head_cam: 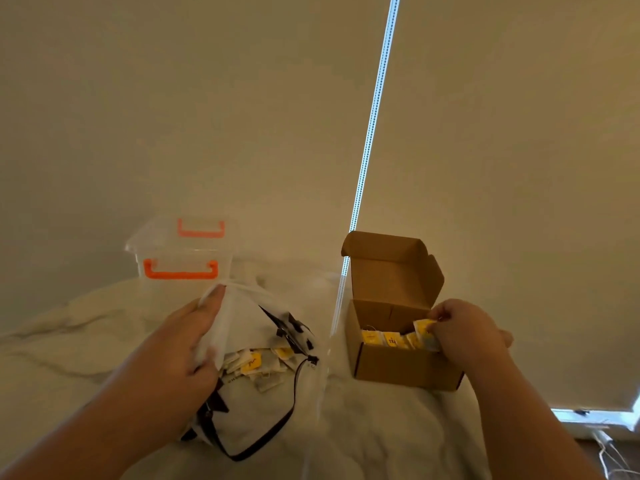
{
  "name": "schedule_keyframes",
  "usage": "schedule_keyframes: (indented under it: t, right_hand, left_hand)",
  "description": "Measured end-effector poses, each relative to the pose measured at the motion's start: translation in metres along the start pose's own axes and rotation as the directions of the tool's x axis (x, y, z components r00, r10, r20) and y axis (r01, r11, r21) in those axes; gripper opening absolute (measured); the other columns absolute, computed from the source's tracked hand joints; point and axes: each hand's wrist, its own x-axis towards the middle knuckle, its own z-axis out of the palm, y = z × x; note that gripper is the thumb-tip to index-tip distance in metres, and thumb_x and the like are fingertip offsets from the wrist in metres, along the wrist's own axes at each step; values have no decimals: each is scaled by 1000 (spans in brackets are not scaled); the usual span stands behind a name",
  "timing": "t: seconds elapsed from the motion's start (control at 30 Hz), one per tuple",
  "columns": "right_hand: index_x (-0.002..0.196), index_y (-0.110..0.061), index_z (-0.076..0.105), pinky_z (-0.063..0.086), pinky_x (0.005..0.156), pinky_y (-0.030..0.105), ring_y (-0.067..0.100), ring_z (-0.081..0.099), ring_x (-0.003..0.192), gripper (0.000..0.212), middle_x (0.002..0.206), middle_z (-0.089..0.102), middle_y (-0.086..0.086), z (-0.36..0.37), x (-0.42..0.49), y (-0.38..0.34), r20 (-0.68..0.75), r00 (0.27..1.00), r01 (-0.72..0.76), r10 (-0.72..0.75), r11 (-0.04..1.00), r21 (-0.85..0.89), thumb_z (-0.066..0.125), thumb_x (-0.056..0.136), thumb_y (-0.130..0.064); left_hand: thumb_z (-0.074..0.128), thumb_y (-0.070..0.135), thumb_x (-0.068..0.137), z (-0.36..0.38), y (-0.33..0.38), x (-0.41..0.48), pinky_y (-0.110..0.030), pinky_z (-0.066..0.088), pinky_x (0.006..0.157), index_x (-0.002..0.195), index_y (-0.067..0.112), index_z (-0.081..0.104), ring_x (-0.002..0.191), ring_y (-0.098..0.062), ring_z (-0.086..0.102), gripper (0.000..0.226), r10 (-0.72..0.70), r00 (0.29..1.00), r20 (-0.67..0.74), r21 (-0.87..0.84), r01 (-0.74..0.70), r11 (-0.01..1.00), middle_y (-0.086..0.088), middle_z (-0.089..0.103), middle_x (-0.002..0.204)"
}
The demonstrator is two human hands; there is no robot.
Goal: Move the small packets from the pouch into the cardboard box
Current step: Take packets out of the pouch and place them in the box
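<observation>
A white fabric pouch [249, 403] with black trim lies open on the bed, with several small white-and-yellow packets [258, 367] showing in its mouth. My left hand [183, 348] grips the pouch's upper left edge and holds it open. To the right stands a brown cardboard box [391, 365] with its lid flap up and a row of packets inside. My right hand [464, 330] is at the box's right end, pinching a packet [424, 327] that sticks up just above the rim.
A clear plastic bin [180, 258] with orange handles stands behind the pouch against the wall. The bed [69, 341] has rumpled white bedding. A beaded blind cord [374, 126] hangs behind the box. Cables lie on the floor at the lower right.
</observation>
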Motion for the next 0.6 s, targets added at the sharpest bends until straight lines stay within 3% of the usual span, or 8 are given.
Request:
schedule_keyframes:
  t: [0.2,0.37,0.6]
  right_hand:
    - [90,-39,65,31,90,39,17,48,89,20,87,57,-12,14,3,4,-11,999,-31,31,997,-65,52,89,-23]
    - [97,-41,65,33,92,41,21,53,99,22,95,63,-8,13,1,3,-106,994,7,-5,1000,25,52,91,-24]
    - [84,-39,66,33,86,38,14,55,90,14,86,63,-17,8,-31,-30,-239,924,330,-300,939,96,58,92,-31]
  left_hand:
    - [57,13,89,0,0,0,-24,19,113,146,52,12,136,8,15,83,-8,1000,16,-14,8,1000,35,17,144]
    - [57,13,90,0,4,-1,-19,15,111,146,50,11,132,10,13,81,5,1000,9,1,-5,1000,33,17,140]
    - [54,11,89,-1,2,0,-19,12,113,150,46,10,137,11,8,83,-3,1000,18,-30,3,1000,33,11,148]
